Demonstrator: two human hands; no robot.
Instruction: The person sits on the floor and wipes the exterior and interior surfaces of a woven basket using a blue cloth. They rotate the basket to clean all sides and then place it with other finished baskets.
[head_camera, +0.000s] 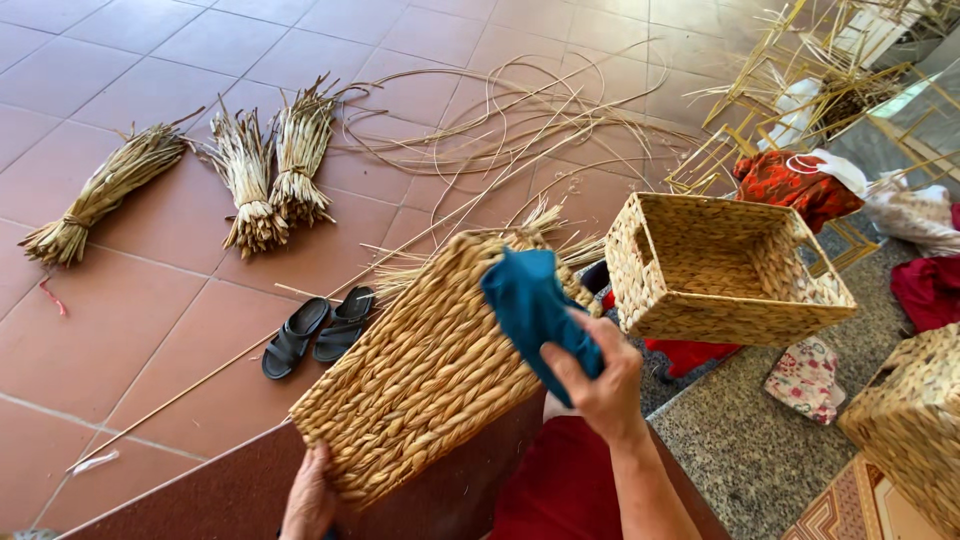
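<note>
From overhead, the right hand (600, 385) pinches a teal cloth (530, 305) between thumb and fingers and presses it against the upper side of a woven basket (430, 370), which tilts up over the person's lap with its bottom toward the camera. The left hand (310, 500) grips the basket's lower corner from beneath, fingers curled round the edge. Just right of the cloth a second basket (720, 270) sits open, while black sandals (318, 332) and straw bundles (250, 180) lie on the tiled floor (120, 330) to the left.
</note>
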